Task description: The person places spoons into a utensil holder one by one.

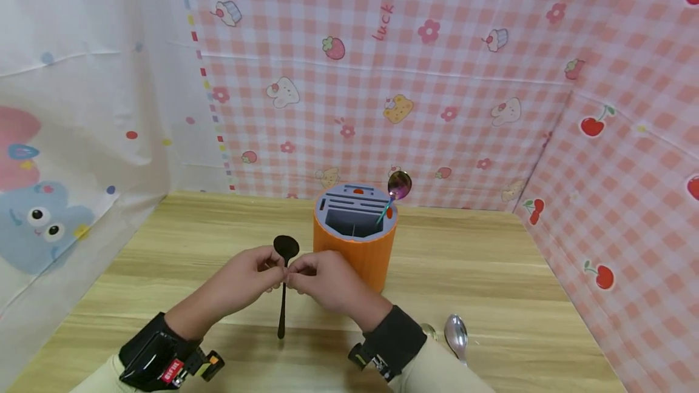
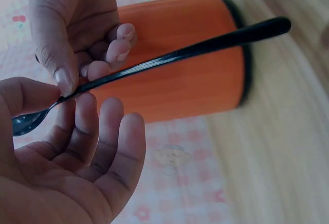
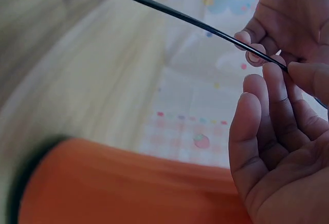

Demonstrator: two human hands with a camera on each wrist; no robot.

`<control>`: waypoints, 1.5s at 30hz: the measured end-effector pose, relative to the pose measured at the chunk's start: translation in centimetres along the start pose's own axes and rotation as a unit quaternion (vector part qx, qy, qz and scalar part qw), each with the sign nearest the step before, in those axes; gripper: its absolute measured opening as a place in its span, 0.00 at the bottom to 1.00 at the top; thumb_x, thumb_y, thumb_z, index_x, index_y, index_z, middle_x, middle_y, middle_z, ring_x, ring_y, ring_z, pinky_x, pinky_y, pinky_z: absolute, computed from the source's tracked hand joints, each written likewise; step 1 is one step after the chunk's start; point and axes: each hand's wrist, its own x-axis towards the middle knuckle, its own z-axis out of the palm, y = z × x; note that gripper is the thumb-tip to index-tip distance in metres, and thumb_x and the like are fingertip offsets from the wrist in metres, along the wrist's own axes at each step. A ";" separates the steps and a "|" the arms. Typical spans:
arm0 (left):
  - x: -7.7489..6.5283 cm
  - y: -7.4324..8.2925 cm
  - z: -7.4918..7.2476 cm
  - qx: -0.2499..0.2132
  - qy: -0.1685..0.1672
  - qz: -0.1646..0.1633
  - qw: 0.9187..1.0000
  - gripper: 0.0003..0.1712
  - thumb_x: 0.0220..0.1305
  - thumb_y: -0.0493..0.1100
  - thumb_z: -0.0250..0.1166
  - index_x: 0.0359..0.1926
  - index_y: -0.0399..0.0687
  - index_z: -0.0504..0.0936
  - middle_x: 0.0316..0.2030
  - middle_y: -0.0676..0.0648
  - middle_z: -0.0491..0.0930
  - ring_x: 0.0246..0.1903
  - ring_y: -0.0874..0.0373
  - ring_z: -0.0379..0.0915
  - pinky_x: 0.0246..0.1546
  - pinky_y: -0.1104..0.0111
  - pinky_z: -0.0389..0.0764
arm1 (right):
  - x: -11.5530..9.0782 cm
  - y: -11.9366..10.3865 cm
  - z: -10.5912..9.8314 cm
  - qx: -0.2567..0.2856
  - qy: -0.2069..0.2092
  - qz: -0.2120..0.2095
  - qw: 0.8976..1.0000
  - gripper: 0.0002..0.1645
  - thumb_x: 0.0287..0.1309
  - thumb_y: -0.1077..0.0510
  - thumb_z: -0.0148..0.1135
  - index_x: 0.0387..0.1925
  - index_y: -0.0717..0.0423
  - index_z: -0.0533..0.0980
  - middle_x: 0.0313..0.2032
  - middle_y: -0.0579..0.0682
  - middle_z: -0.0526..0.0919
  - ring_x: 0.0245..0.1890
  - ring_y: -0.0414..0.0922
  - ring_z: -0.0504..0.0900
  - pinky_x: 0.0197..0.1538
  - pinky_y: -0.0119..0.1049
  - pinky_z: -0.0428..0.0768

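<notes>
A black spoon (image 1: pixel 283 311) hangs upright in front of the body, bowl up and handle down. My left hand (image 1: pixel 252 273) pinches its neck just under the bowl between thumb and fingertips. From the other side my right hand (image 1: pixel 326 278) pinches the same stretch of handle, the fingertips of both hands meeting. In the left wrist view the long handle (image 2: pixel 175 55) runs past both hands toward the orange holder. Behind the right hand stands the orange utensil holder (image 1: pixel 355 259) with a grey slotted top. A shiny multicoloured spoon (image 1: pixel 400 185) leans in it, bowl up.
A silver spoon (image 1: pixel 455 332) lies on the wooden table (image 1: pixel 469 265) to the right of my right wrist. Beside it another spoon's bowl (image 1: pixel 429 331) is partly hidden by the wrist strap. Pink checked cloth (image 1: pixel 349 90) hangs behind the table and at the right.
</notes>
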 end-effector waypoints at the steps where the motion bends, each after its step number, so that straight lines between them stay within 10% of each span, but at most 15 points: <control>1: 0.1 0.4 0.0 0.002 0.002 0.004 1.000 0.08 0.71 0.44 0.60 0.41 0.44 0.78 0.32 0.47 0.80 0.33 0.54 0.75 0.31 0.62 0.74 | -0.1 -0.1 -0.4 -0.002 0.006 -0.003 1.000 0.06 0.66 0.55 0.66 0.36 0.48 0.87 0.29 0.37 0.84 0.28 0.35 0.80 0.31 0.29 0.75; 28: 2.3 9.6 0.2 -0.001 0.027 0.077 0.997 0.08 0.74 0.43 0.57 0.43 0.45 0.79 0.34 0.47 0.79 0.37 0.52 0.75 0.41 0.61 0.76 | -3.4 -4.6 -7.8 -0.001 0.110 -0.029 0.993 0.08 0.69 0.53 0.64 0.40 0.49 0.86 0.29 0.47 0.84 0.30 0.44 0.81 0.38 0.39 0.81; 45: 3.1 14.7 1.6 -0.103 0.085 0.161 0.978 0.10 0.74 0.45 0.61 0.50 0.47 0.83 0.43 0.48 0.84 0.42 0.53 0.80 0.47 0.61 0.83 | -5.2 -7.5 -12.3 -0.069 0.218 -0.076 0.970 0.06 0.67 0.53 0.66 0.39 0.49 0.86 0.34 0.45 0.86 0.34 0.44 0.81 0.39 0.41 0.82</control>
